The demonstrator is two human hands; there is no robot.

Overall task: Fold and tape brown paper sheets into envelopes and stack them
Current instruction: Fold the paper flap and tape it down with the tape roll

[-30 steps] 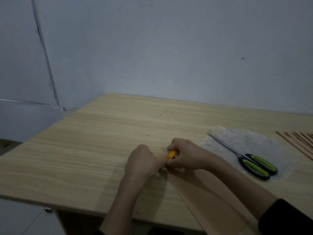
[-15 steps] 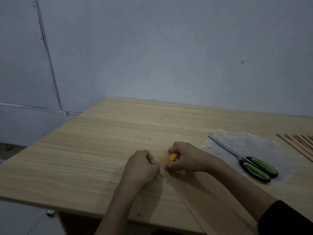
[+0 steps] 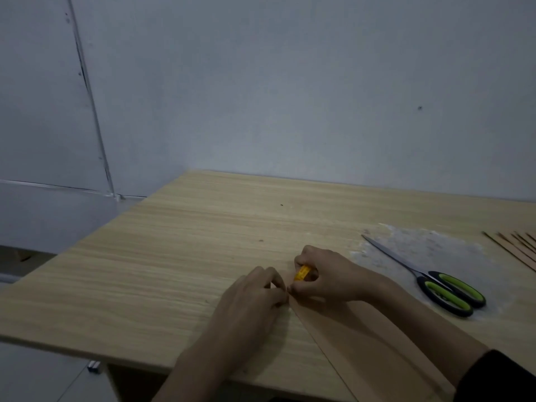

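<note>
A person leans over a pale wooden table (image 3: 174,271), both hands meeting near its middle. The right hand (image 3: 327,278) is curled tight around a small yellow roll of tape (image 3: 302,273), of which only a sliver shows between the fingers. The left hand (image 3: 255,294) sits just beside it, knuckles up, fingers bent and pinched together at the tips, pressing down where the two hands touch. Whether a strip of tape is caught between those fingertips is too small and dim to tell.

Under the hands lies a folded sheet of brown paper (image 3: 356,343). Its far corner sits right at the meeting point of the hands, and the sheet runs back toward the person, passing beneath the right forearm and over the near edge of the table. A long crease runs down its length.

To the right, well apart from the hands, a pair of scissors (image 3: 435,281) with green and black handles lies closed on a pale, cloudy patch (image 3: 429,245) of the tabletop, blades pointing away to the left. At the far right edge, a few thin brown paper edges (image 3: 519,248) fan out, cut off by the frame. A dark sleeve (image 3: 501,378) covers the right arm near the elbow.
</note>
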